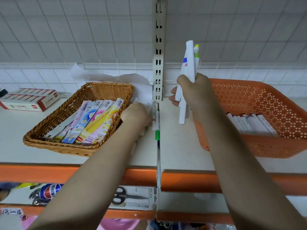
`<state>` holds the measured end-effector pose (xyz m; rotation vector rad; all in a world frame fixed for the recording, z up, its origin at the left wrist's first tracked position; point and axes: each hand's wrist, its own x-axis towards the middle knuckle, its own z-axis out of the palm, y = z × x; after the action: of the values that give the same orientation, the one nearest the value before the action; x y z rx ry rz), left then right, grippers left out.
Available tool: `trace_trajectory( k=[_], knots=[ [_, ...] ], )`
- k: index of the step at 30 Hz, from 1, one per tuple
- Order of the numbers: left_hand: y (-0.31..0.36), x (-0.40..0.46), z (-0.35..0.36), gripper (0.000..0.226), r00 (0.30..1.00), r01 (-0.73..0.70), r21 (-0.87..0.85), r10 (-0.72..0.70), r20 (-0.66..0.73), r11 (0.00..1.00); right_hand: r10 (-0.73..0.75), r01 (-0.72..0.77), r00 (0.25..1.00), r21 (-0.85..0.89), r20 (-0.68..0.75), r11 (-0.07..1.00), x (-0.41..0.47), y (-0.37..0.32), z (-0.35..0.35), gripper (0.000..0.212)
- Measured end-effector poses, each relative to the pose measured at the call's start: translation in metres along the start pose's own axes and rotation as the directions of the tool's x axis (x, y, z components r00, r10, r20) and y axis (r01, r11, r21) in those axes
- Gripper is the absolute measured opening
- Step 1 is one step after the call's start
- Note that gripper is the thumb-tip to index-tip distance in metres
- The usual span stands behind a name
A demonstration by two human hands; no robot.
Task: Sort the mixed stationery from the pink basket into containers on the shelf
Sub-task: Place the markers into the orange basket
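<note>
A: What does the next move hinge on?

B: The right hand (pixel 193 90), at centre right of the frame, grips a bundle of white markers (pixel 186 75) upright, long axis near vertical. The orange perforated basket (pixel 259 145) sits just to its right, with markers lying flat in it, pointing front to back. So I'd judge the bundle must tip over and go rightward; the right hand is the nearer one.

A: And the left hand (pixel 135 115)?

B: Curled, at centre frame beside the wicker basket (pixel 49 125). It appears to pinch a pen with a green cap (pixel 157 130) lying in the gap between shelf boards, though the fingertips are hidden.

A: Counts?

B: Two baskets on the shelf. About three markers in the bundle, one yellow-tipped. Roughly six in the orange basket. Seven or so flat packets in the wicker one. The pink basket only peeks in at the bottom edge.
</note>
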<state>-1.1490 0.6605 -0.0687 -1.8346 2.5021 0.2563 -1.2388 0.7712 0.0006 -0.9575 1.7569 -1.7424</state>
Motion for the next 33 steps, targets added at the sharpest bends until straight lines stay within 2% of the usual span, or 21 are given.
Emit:
trace_trajectory(
  k=[5, 10, 13, 16, 19, 21, 23, 26, 28, 30, 33],
  knots=[
    [-0.004, 0.007, 0.007, 0.04, 0.999, -0.04, -0.086, 0.042, 0.025, 0.995, -0.003, 0.003, 1.0, -0.006, -0.027, 1.0, 0.004, 0.004, -0.004, 0.01],
    [-0.005, 0.007, 0.003, 0.043, 1.0, -0.023, -0.133, 0.022, -0.009, 0.991, 0.002, -0.002, 1.0, 0.003, -0.028, 1.0, 0.005, 0.008, -0.006, 0.007],
    [-0.006, 0.008, 0.0, 0.052, 1.0, -0.01, -0.188, 0.008, -0.012, 0.982, 0.021, -0.021, 0.998, -0.007, -0.051, 1.0, 0.008, 0.012, -0.006, 0.008],
    [-0.007, 0.007, -0.006, 0.046, 0.995, -0.085, -0.258, 0.072, -0.063, 0.962, 0.06, -0.06, 0.996, 0.005, -0.071, 0.998, 0.006, 0.01, -0.006, 0.009],
    [-0.007, -0.004, -0.021, 0.043, 0.985, -0.169, -0.411, 0.137, -0.106, 0.896, 0.105, -0.098, 0.993, 0.131, -0.048, 0.986, 0.007, 0.009, -0.006, 0.008],
    [-0.006, -0.013, -0.03, 0.037, 0.984, -0.176, -0.611, 0.162, -0.078, 0.772, 0.127, -0.118, 0.991, 0.192, -0.033, 0.974, 0.004, 0.007, -0.006, 0.011],
    [-0.004, -0.026, -0.044, 0.043, 0.976, -0.153, -0.813, 0.214, -0.036, 0.561, 0.141, -0.125, 0.988, 0.209, -0.067, 0.97, 0.001, 0.004, -0.01, 0.016],
    [0.007, -0.035, -0.059, 0.04, 0.952, -0.144, -0.9, 0.307, -0.012, 0.412, 0.16, -0.125, 0.974, 0.207, -0.163, 0.97, -0.002, -0.003, -0.028, 0.021],
    [0.018, -0.043, -0.068, 0.031, 0.924, -0.067, -0.961, 0.381, 0.042, 0.268, 0.146, -0.116, 0.971, 0.164, -0.19, 0.98, -0.004, -0.007, -0.044, 0.02],
    [0.032, -0.05, -0.074, 0.023, 0.885, -0.022, -0.988, 0.463, 0.052, 0.152, 0.114, -0.086, 0.976, 0.151, -0.187, 0.985, -0.004, -0.009, -0.062, 0.017],
    [0.054, -0.063, -0.079, 0.018, 0.849, 0.018, -0.999, 0.528, 0.037, 0.041, 0.074, -0.053, 0.989, 0.162, -0.124, 0.985, -0.002, -0.012, -0.087, 0.018]
  ],
)
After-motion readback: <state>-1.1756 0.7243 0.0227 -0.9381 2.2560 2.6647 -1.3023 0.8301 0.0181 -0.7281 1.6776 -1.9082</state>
